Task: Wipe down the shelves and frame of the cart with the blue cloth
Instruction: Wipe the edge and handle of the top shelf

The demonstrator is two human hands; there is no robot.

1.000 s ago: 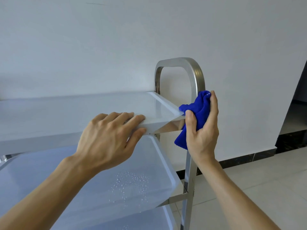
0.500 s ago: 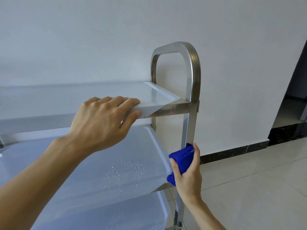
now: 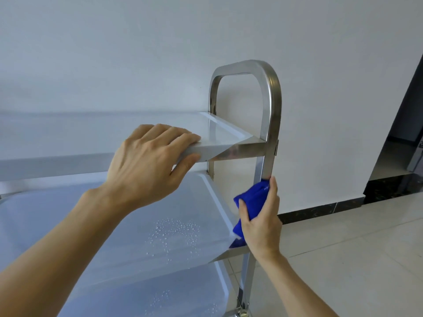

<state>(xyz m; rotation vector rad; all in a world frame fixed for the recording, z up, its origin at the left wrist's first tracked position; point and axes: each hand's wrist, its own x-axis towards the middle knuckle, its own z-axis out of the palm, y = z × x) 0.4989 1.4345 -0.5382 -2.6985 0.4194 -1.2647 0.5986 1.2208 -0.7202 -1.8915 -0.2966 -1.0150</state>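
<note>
The cart has white shelves and a shiny steel frame (image 3: 272, 106) with a looped handle at its right end. My left hand (image 3: 148, 165) grips the front edge of the top shelf (image 3: 68, 136), fingers on top and thumb beneath. My right hand (image 3: 261, 223) holds the blue cloth (image 3: 251, 200) bunched against the near steel upright, between the top shelf and the middle shelf (image 3: 114, 225). Water droplets lie on the middle shelf. A lower shelf (image 3: 160, 296) shows beneath it.
A white wall stands close behind the cart, with a dark skirting (image 3: 320, 210) along its base. Pale floor tiles (image 3: 354, 248) spread to the right. A dark doorway (image 3: 409, 124) opens at the far right. A cart wheel (image 3: 242, 313) is at the bottom edge.
My right hand slid the cloth down the upright from the top shelf level to near the middle shelf, then rose slightly. My left hand stayed on the top shelf edge.
</note>
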